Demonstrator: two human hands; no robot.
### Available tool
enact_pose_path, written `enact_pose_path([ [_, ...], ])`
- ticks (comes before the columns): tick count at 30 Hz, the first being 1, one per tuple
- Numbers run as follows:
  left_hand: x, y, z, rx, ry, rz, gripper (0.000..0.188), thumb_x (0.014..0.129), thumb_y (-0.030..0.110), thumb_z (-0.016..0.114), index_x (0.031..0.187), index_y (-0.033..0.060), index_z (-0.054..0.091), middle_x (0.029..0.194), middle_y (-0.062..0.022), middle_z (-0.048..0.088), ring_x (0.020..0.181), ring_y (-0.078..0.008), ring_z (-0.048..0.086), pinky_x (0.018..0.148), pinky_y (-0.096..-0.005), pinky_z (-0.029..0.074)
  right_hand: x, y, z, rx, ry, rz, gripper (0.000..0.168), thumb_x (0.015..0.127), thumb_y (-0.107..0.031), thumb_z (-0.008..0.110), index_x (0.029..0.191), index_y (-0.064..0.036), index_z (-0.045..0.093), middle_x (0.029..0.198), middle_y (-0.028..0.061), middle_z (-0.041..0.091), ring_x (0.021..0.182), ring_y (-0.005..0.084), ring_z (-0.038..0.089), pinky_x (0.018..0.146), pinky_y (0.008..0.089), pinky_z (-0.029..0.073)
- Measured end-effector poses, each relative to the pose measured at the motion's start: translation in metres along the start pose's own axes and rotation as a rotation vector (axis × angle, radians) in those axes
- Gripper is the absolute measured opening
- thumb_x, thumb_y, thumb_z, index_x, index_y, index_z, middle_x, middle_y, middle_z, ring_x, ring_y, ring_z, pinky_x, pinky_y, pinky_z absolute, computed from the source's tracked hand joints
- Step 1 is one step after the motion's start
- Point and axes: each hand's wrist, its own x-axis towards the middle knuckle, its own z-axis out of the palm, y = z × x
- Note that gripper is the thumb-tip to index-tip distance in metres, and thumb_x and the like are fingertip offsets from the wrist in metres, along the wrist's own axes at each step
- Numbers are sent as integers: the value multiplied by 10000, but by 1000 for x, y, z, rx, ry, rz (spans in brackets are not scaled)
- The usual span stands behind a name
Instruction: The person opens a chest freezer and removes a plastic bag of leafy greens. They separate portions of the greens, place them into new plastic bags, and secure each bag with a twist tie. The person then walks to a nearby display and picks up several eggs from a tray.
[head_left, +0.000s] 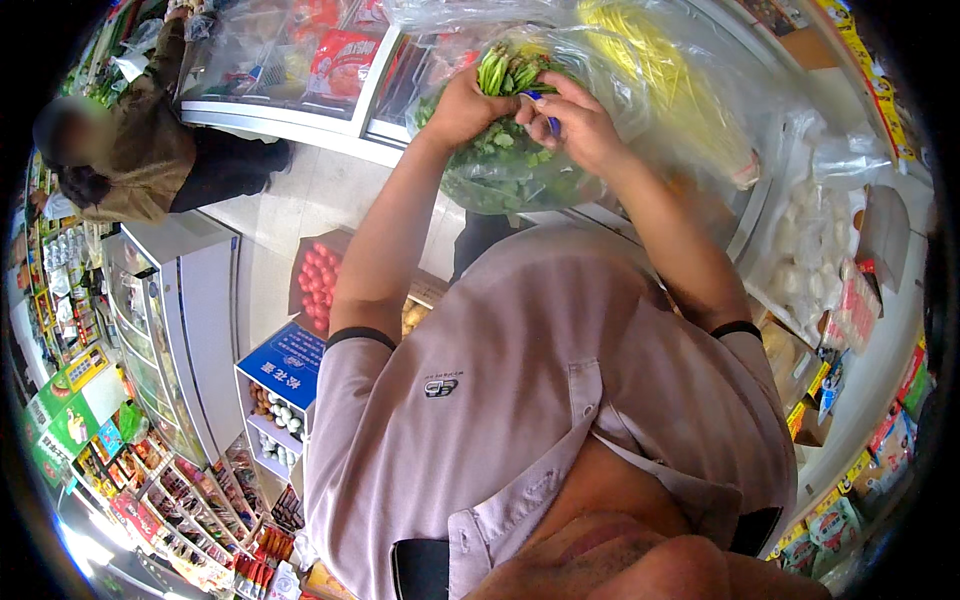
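My left hand (463, 112) is closed around the stem end of a bunch of leafy green herbs (504, 71) that looks like coriander. My right hand (574, 124) is right beside it, fingers bent around a small blue object (554, 125) whose kind is hard to make out. Its fingertips touch the stems near my left thumb. Below both hands, more leafy greens (502, 184) fill a clear plastic bag (536, 196). To the right of the bag, a bundle of long yellow stalks (667, 75), perhaps yellow chives, lies in clear plastic.
A chest freezer (262, 112) with glass lids holds packaged food. Boxes of tomatoes (318, 277) and eggs (281, 412) stand on the floor at left, near an upright cabinet (202, 300). Another person (142, 165) bends at upper left. Wrapped white goods (802, 247) lie at right.
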Motion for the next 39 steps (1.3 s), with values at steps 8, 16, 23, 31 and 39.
enact_pose_path([
  [8, -1, -13, -5, -357, 89, -59, 391, 791, 118, 833, 1121, -2, 661, 1023, -70, 722, 897, -165, 669, 837, -317, 535, -19, 4, 1, -289, 38, -187, 425, 1001, -108, 522, 1412, -17, 463, 1107, 131, 694, 1099, 200, 633, 991, 343, 464],
  [16, -19, 31, 7, 107, 139, 46, 465, 776, 149, 860, 1160, -12, 651, 1051, -77, 730, 925, -165, 673, 867, -323, 538, -24, 6, 3, -232, 140, -122, 304, 1024, -148, 568, 1289, 0, 561, 1091, 97, 693, 1018, 164, 660, 934, 315, 508],
  [23, -14, 17, 7, 146, 199, 33, 440, 800, 198, 846, 1150, 5, 662, 1045, -95, 736, 927, -169, 672, 869, -328, 526, -24, 0, 8, -211, 101, -50, 313, 1017, -137, 562, 1304, -13, 560, 1106, 88, 688, 1044, 169, 655, 969, 339, 504],
  [31, -11, -2, 7, -126, 230, 38, 361, 839, 195, 807, 1119, 12, 671, 995, -70, 729, 871, -157, 667, 811, -321, 531, -26, 14, 12, -305, -8, -140, 371, 976, -83, 595, 1342, -36, 550, 1174, 63, 676, 1134, 154, 587, 1041, 323, 417],
  [39, -9, -1, 4, -182, 240, 43, 324, 831, 148, 815, 1084, 4, 673, 990, -59, 725, 870, -148, 665, 806, -312, 533, -26, 7, 22, -493, 57, -249, 340, 1008, -124, 579, 1334, -25, 561, 1127, 50, 685, 1091, 126, 592, 1008, 306, 439],
])
